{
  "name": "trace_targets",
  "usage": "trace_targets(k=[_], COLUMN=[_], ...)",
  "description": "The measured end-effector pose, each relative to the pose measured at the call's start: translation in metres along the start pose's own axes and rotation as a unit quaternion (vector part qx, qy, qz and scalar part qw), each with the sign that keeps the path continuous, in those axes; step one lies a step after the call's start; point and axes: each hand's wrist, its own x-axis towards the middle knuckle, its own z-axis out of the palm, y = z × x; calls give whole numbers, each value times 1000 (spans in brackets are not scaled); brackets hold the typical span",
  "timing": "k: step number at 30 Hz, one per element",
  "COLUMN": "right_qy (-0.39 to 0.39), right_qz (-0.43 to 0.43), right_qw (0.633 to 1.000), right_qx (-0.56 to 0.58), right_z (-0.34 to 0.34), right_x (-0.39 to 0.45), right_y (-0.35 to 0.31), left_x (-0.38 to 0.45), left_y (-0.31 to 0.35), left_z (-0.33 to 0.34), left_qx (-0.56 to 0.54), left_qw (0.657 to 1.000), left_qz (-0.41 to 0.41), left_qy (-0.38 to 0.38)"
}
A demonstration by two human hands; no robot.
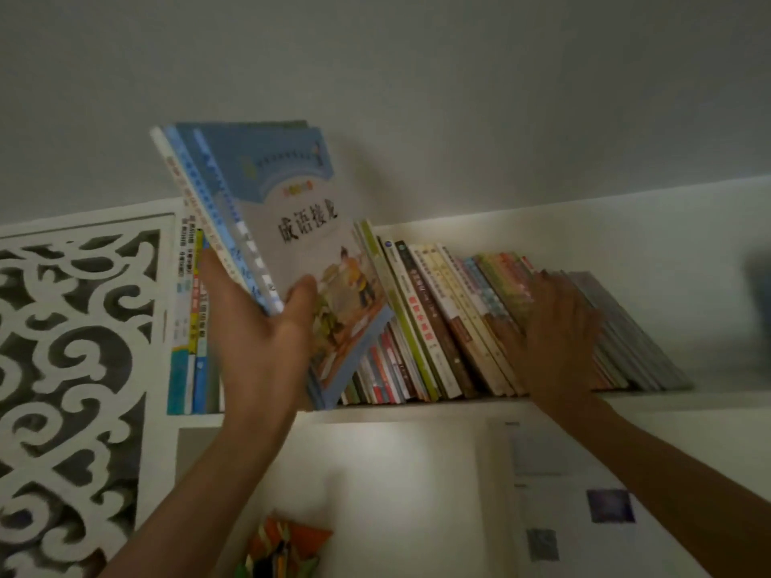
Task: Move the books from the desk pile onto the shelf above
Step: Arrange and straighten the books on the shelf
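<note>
Bundle of thin books held up in front of the shelf, tilted with tops leaning left, at the left end of the row of books already standing there. Gripped low down by the left hand: thumb curled over the front cover, fingers behind the spines. Front cover pale blue and white with printed characters and a small drawing. Row on the shelf leaning to the left, a few upright books at far left. Right hand pressed flat against the leaning row, fingers straight and slightly apart. White carved panel left of the shelf; white wall above; colourful paper item below.
</note>
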Motion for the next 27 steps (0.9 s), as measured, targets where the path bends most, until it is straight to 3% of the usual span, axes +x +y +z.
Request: trace_targets(k=[4,7,17,27], right_qy=[-96,-145,-167,-180], right_qz=[77,86,-18,23], right_qw=[991,983,981,981], right_qx=[-47,-78,-102,-73], right_z=[-12,-9,1,-19], right_x=[18,28,47,64], right_y=[39,43,38,69], left_x=[-13,-24,-38,-51], left_y=[-3,-10,-26,-3], left_z=[33,54,90,108], left_qx=[-48,-83,-142,-111], left_qw=[997,991,982,990], left_qz=[-47,-88,-112,-86], left_qy=[-33,-49,-46,-24])
